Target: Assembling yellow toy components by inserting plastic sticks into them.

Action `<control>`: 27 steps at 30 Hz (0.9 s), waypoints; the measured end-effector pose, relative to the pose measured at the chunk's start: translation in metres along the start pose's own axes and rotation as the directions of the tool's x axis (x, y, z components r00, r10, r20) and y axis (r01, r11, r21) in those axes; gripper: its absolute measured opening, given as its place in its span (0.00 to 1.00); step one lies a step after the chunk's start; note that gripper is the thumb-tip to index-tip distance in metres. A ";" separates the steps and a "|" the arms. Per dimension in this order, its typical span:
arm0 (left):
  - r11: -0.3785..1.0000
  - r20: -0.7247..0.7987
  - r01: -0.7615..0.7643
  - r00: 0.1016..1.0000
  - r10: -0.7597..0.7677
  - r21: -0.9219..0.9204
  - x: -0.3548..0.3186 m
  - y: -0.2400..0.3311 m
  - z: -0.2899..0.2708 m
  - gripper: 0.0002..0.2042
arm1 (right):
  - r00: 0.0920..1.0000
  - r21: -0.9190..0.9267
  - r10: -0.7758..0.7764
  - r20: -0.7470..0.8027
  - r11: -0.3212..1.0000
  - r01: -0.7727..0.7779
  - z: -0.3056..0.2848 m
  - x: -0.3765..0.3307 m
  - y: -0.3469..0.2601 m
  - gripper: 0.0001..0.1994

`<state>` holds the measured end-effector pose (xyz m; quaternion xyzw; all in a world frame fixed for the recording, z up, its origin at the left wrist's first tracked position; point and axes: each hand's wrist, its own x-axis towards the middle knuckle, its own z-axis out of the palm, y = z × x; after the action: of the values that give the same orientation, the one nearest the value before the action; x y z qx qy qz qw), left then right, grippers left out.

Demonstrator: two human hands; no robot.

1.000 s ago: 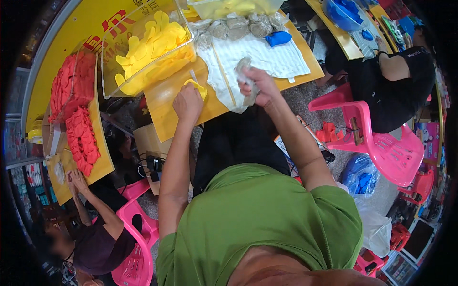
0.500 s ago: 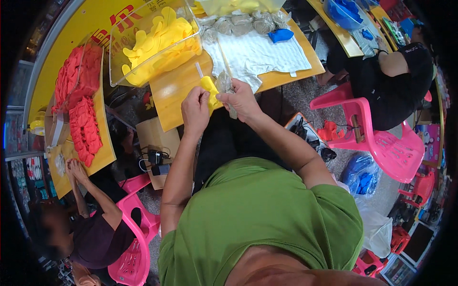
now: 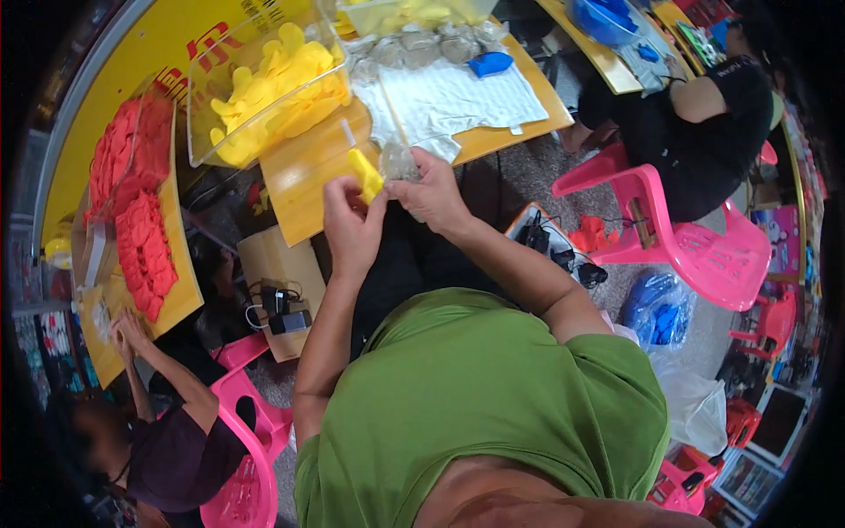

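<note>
Close together over the table's near edge, both of my hands are at work. My left hand (image 3: pixel 352 224) pinches a small, soft yellow piece (image 3: pixel 364 176) that stands up from its fingers. My right hand (image 3: pixel 433 198) grips a crumpled, clear greyish plastic packet (image 3: pixel 397 163) between thumb and fingers, right beside the yellow piece. What lies inside the packet is too small to make out. Beyond my hands a white cloth (image 3: pixel 458 101) is spread on the wooden table (image 3: pixel 304 172). A row of similar greyish packets (image 3: pixel 415 51) and a blue piece (image 3: pixel 490 64) rest along its far side.
A clear bin of yellow pieces (image 3: pixel 277 101) stands at the table's left. Red pieces (image 3: pixel 145 251) fill the side table, where another person's hands (image 3: pixel 130 334) work. A pink chair (image 3: pixel 656 207) with a seated person is at right. A cardboard box (image 3: pixel 280 264) sits below.
The yellow piece has tilted toward the left and looks narrower in my left hand. My hands have drawn slightly apart. The whole view has shifted a little.
</note>
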<state>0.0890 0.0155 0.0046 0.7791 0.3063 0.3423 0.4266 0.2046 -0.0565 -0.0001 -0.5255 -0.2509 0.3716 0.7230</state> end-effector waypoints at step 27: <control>0.883 0.029 -0.272 0.959 0.282 0.382 -0.019 0.016 0.003 0.23 | 0.962 -0.355 -0.273 -0.002 0.900 0.255 0.001 -0.036 0.002 0.15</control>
<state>0.0834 -0.0079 0.0120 0.8782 0.2586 0.3438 0.2089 0.1822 -0.0843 -0.0007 -0.6166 -0.3634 0.2060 0.6673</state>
